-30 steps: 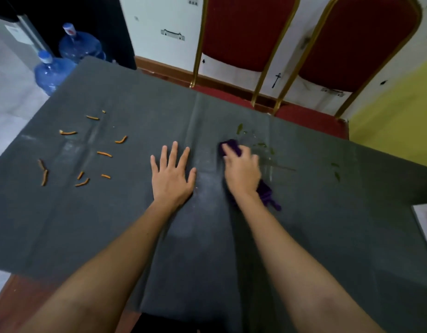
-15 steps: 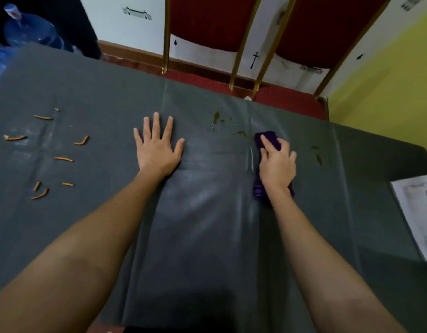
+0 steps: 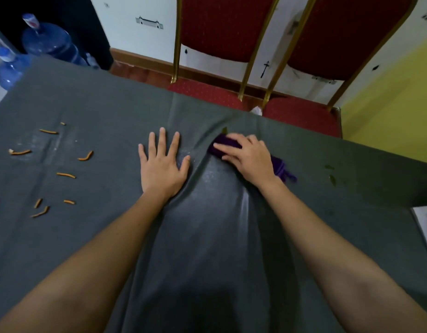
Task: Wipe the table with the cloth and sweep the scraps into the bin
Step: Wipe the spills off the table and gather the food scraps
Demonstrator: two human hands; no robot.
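Note:
A purple cloth [image 3: 223, 144] lies on the grey table cover [image 3: 92, 109] near the far edge, and my right hand [image 3: 249, 158] presses down on it, fingers pointing left. A green scrap [image 3: 224, 130] sits just beyond the cloth. More green scraps [image 3: 331, 177] lie to the right. My left hand [image 3: 162, 164] rests flat on the cover with fingers spread, holding nothing. Several orange peel strips [image 3: 66, 174] are scattered on the left part of the table. The cover is bunched into folds between my hands. No bin is in view.
Two red chairs with gold frames [image 3: 241, 94] stand against the table's far edge. Blue water bottles [image 3: 49, 42] sit on the floor at the far left. A white paper [image 3: 426, 224] lies at the right edge. A yellow wall [image 3: 395, 104] is at the right.
My right hand has swept the cloth left and away toward the far edge, reaching the green scraps there. The cover has wrinkled between my hands. My left hand stays flat.

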